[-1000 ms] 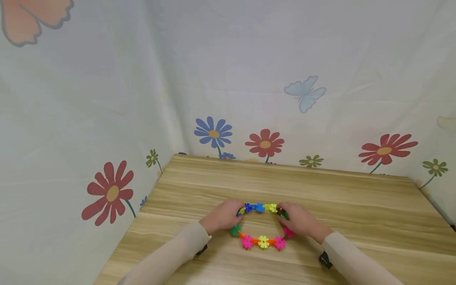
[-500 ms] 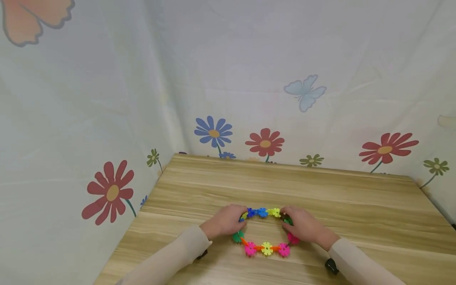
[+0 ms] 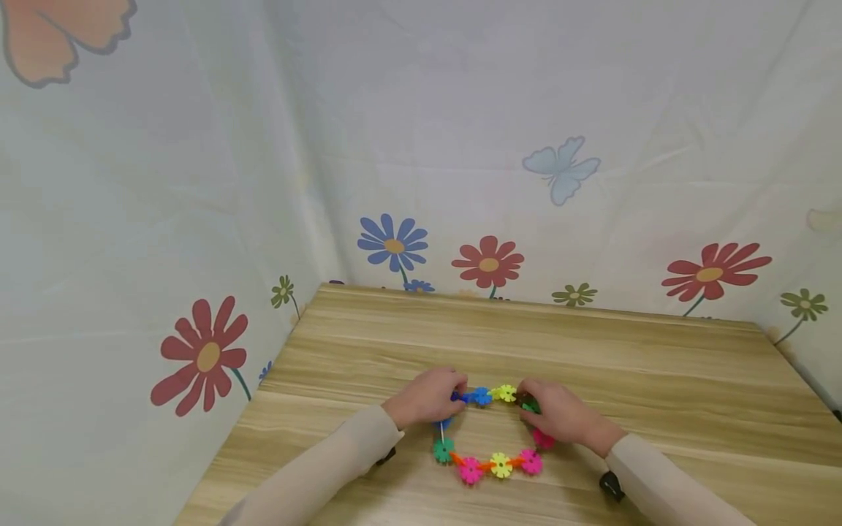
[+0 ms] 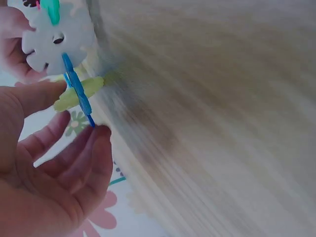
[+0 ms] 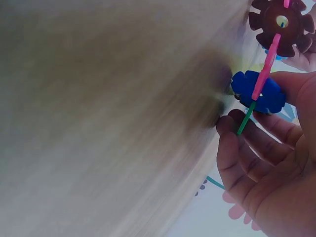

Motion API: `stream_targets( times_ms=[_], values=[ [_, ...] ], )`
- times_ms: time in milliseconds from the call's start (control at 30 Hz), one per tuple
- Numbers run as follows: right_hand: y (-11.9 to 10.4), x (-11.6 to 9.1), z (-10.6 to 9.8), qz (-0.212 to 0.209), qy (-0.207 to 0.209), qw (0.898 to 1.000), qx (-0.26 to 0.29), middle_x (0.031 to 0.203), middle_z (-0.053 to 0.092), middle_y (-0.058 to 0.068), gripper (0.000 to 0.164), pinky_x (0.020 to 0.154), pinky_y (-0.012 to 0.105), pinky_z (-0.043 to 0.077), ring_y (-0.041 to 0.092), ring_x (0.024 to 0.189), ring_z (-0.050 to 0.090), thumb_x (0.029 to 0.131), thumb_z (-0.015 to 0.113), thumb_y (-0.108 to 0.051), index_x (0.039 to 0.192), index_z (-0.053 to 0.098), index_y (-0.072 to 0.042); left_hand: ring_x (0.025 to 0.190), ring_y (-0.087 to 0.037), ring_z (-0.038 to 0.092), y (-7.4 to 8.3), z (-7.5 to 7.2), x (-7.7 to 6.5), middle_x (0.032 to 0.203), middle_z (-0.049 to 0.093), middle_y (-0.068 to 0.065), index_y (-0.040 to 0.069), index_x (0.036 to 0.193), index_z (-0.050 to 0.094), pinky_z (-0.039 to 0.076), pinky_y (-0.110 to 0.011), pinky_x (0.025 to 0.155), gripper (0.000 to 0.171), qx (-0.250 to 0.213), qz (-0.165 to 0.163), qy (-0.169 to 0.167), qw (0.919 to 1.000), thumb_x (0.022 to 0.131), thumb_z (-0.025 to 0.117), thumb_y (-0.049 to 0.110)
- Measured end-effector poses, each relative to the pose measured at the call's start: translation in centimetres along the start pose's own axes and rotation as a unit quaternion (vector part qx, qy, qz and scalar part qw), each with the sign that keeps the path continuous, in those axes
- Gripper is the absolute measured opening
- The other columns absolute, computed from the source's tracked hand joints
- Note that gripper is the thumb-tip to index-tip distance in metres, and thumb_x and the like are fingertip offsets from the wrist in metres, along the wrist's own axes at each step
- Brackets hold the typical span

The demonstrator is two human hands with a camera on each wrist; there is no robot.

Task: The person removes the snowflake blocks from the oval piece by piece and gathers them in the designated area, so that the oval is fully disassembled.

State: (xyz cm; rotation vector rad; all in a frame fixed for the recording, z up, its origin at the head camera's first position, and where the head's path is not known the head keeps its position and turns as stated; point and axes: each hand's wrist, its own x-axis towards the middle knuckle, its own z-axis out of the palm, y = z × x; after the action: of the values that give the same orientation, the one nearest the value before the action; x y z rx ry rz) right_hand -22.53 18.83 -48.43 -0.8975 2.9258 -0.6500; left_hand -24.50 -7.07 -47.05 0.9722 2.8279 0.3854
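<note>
A closed ring (image 3: 501, 465) of colourful snowflake-shaped plastic discs, slotted together, lies around the middle of the tabletop in the head view. At its far left corner my left hand (image 3: 430, 397) pinches it beside a dark blue disc (image 3: 460, 397). In the left wrist view the thumb is against a yellow disc (image 4: 79, 94), and the fingertips meet a blue disc (image 4: 78, 84). A white disc (image 4: 58, 42) stands just above. My right hand (image 3: 559, 415) grips the ring's right side. In the right wrist view, its fingers are at a green disc (image 5: 247, 118) and a blue disc (image 5: 257, 93).
The wood-grain table (image 3: 368, 329) meets a pale curtain (image 3: 447, 109) printed with flowers and a butterfly, along its back and left edges. A small black object (image 3: 611, 485) shows under the right sleeve.
My left hand has shifted along the ring to the far left corner, uncovering a blue disc on the left side. The ring's near side has moved toward me. My right hand moved slightly right and nearer.
</note>
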Motion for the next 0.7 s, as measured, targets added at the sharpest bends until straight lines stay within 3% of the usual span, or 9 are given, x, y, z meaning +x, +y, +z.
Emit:
stream_targets(
  times_ms=[200,433,700],
  values=[
    [0.1,0.3,0.0,-0.011,-0.011,1.0,0.009,0.096,0.064,-0.003,0.022,0.077,0.035,0.051,0.012,0.088,0.061,0.084,0.071,-0.017,0.102,0.06,-0.012,0.095,-0.01,0.059,0.9,0.2,1.1,0.104,0.063,0.0,0.012,0.123,0.056,0.048,-0.028,0.08,0.039,-0.035,-0.008,-0.038,0.9986,0.089,0.066,0.028],
    [-0.1,0.6,-0.1,-0.025,0.0,0.999,0.025,0.095,0.064,-0.003,0.022,0.077,0.035,0.051,0.011,0.087,0.06,0.083,0.073,-0.015,0.1,0.06,-0.012,0.097,-0.012,0.059,1.6,0.1,1.9,0.11,0.064,-0.003,0.007,0.12,0.059,0.047,-0.027,0.083,0.039,-0.054,-0.013,-0.037,0.9978,0.09,0.064,0.031],
    [-0.1,1.4,-0.4,-0.045,0.006,0.998,0.054,0.095,0.064,-0.002,0.021,0.078,0.036,0.051,0.014,0.089,0.06,0.08,0.073,-0.007,0.098,0.061,-0.01,0.092,-0.011,0.061,2.0,0.4,3.0,0.103,0.066,-0.002,0.007,0.118,0.059,0.048,-0.024,0.078,0.037,-0.072,-0.01,-0.017,0.9972,0.089,0.066,0.029]
  ],
)
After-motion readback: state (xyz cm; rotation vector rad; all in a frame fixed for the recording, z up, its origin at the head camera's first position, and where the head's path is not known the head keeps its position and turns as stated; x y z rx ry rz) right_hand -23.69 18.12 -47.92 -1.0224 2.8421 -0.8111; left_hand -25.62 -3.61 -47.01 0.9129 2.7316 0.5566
